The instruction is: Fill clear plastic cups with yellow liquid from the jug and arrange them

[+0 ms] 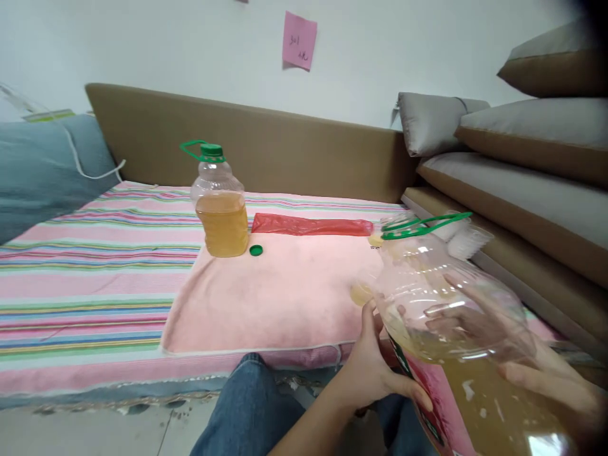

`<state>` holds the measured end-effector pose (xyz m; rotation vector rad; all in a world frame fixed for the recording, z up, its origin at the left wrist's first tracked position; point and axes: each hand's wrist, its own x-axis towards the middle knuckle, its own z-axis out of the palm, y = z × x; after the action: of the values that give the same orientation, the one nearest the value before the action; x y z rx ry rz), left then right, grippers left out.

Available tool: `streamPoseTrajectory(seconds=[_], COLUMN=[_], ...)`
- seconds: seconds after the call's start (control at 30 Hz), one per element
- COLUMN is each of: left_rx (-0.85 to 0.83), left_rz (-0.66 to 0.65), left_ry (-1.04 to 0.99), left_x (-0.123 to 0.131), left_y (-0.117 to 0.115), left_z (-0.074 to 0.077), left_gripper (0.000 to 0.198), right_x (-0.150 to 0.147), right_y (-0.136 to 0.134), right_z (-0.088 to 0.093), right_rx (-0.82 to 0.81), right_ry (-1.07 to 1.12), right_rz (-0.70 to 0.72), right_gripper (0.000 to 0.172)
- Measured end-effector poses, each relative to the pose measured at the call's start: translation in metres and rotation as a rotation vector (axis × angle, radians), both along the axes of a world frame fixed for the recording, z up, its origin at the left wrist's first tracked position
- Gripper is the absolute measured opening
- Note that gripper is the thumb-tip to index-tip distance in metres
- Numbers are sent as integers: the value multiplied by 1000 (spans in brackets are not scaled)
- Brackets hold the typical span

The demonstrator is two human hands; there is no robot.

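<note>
Supporting the tilted clear plastic bottle (468,367) calls for two-sided contact: the left hand (370,373) is clamped on its left side, thumb against the pink label (449,408), while the right hand (546,380) braces the opposite side, its fingers visible through the transparent wall. The bottle lies between the two hands, its green handle collar (403,234) beyond the grip and its pale amber liquid (498,411) mainly in the lower body. For good control, carry the weight on the right hand, guide with the left, and change the angle slowly; the wall will likely flex if squeezed, and an abrupt tip could make the liquid surge. Maintain clearance from the clear cup (361,293) just beyond the left fingertips, which would probably upset if nudged. Left of the grip, well apart, stand a capped bottle (222,218) and, beside it, a loose green cap (256,250). Note the view limits: the held bottle's base is cut off below the grip; its mouth is lost among overlapping transparent plastic, so flow cannot be confirmed; the right palm's contact is hard to make out.
</note>
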<state>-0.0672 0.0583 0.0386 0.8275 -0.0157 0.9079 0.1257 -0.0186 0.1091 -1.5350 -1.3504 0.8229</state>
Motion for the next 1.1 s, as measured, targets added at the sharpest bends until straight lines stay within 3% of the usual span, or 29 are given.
streamPoseTrajectory(seconds=[0.17, 0.37, 0.43, 0.6, 0.73, 0.87, 1.1], left_rx=[29, 76, 99, 34, -155, -202, -289], left_rz=[178, 499, 693, 1316, 1694, 1802, 1805], left_ry=[153, 113, 123, 199, 216, 206, 51], left_x=[-27, -72, -92, -132, -145, -152, -164], left_y=[22, 54, 61, 65, 63, 65, 72], left_z=[-3, 9, 16, 26, 27, 28, 21], left_gripper=[129, 111, 98, 38, 23, 25, 39], right_x=[-15, -92, -118, -176, -221, -259, -303], right_y=[26, 79, 100, 151, 183, 206, 233], right_z=[-27, -19, -19, -30, -48, -67, -81], right_rx=[189, 497, 561, 657, 681, 662, 626], right_ry=[182, 338, 390, 444, 494, 513, 587], right_rz=[11, 80, 120, 229, 258, 299, 382], right_gripper=[96, 105, 107, 111, 106, 108, 108])
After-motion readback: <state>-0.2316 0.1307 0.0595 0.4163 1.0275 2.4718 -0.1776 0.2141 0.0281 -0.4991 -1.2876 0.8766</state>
